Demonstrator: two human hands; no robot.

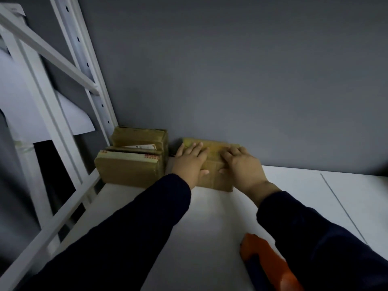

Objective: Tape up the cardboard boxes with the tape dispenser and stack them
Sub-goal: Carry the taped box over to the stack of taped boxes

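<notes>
A white metal rack [84, 66] with punched holes in its uprights stands at the far left, and pale sheets [69, 120] hang behind it. The shelf surface [210, 217] is smooth, matt white board. It meets a plain grey wall [231, 70] at the back.

In the corner by the rack sit two brown cardboard boxes wrapped in glossy tape. The front box [128, 172] lies low and flat, and the rear box [139, 136] rises behind it. I cannot tell whether one rests on the other. Red print runs along the front box's top edge and a white label [142, 147] shows between the two, both too blurred to read.

Just to their right a third cardboard box [212, 158] sits against the wall. The left hand [190, 162] lies flat on its top with fingers spread and thumb on the near face. The right hand [243, 164] presses beside it, fingers loosely extended and thumb forward. Both sleeves [126, 227] are dark.

The orange plastic tape dispenser [264, 257] lies on the surface near the front, partly hidden under the right sleeve. A thin seam [340, 206] crosses the board further right.
</notes>
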